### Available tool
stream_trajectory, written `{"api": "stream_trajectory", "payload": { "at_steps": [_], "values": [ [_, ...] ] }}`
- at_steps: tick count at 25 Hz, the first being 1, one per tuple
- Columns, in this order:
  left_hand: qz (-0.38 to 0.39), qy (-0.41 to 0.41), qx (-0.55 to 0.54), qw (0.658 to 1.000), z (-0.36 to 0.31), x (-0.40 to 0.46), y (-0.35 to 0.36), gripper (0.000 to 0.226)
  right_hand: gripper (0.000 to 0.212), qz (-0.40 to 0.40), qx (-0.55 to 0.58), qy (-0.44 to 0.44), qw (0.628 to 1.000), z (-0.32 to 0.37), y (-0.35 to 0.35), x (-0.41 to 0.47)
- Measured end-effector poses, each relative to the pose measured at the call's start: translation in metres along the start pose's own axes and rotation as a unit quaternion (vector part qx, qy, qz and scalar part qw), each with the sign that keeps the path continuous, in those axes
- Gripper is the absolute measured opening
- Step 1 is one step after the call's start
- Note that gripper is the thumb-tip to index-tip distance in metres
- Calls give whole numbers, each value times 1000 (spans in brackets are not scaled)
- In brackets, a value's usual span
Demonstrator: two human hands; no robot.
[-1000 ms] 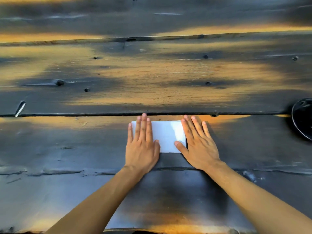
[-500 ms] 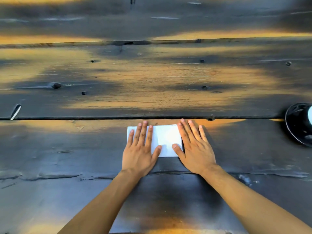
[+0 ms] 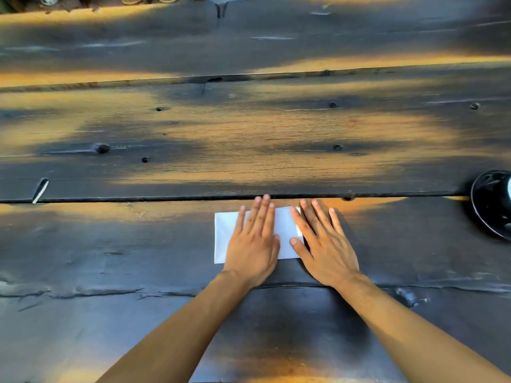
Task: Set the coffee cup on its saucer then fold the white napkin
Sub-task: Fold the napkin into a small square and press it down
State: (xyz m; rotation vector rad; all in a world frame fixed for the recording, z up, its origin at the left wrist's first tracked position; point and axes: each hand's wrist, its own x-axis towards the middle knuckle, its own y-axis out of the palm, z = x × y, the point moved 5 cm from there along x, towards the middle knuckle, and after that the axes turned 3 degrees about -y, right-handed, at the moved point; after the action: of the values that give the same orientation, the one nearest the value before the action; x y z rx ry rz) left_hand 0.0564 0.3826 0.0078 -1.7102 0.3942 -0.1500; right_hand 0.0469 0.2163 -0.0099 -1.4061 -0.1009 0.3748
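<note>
A long bench (image 3: 249, 150) made of dark wood planks fills the view, with yellow patches of light on it. At about 9 o'clock, a small pale sliver (image 3: 40, 190) sticks out of the crack between two planks.

Near the middle, a bit toward 6 o'clock, lies the white napkin (image 3: 222, 236). It is folded into a flat, long shape and lies flat on the bench.

The left hand (image 3: 253, 244) lies flat on top of the napkin with its fingers straight and close together, pointing to 12 o'clock. It presses down and holds nothing.

Just beside it, the right hand (image 3: 323, 244) is flat too, with fingers spread a little. It covers the right end of the napkin, and its thumb rests on the white paper. It holds nothing.

Far off at 3 o'clock, a shiny black saucer (image 3: 488, 203) sits at the edge of the view, partly cut off. Something white shows on it, but I cannot tell what it is.
</note>
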Motion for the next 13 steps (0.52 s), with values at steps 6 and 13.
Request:
{"api": "stream_trajectory", "payload": {
  "at_steps": [6, 13],
  "values": [
    [28, -36, 31, 998, 10, -5, 22, 67, 61, 7, -22, -4, 1000, 3, 0, 1],
    [32, -75, 45, 996, 84, -40, 11, 71, 64, 14, -34, 5, 999, 2, 0, 0]
  ]
}}
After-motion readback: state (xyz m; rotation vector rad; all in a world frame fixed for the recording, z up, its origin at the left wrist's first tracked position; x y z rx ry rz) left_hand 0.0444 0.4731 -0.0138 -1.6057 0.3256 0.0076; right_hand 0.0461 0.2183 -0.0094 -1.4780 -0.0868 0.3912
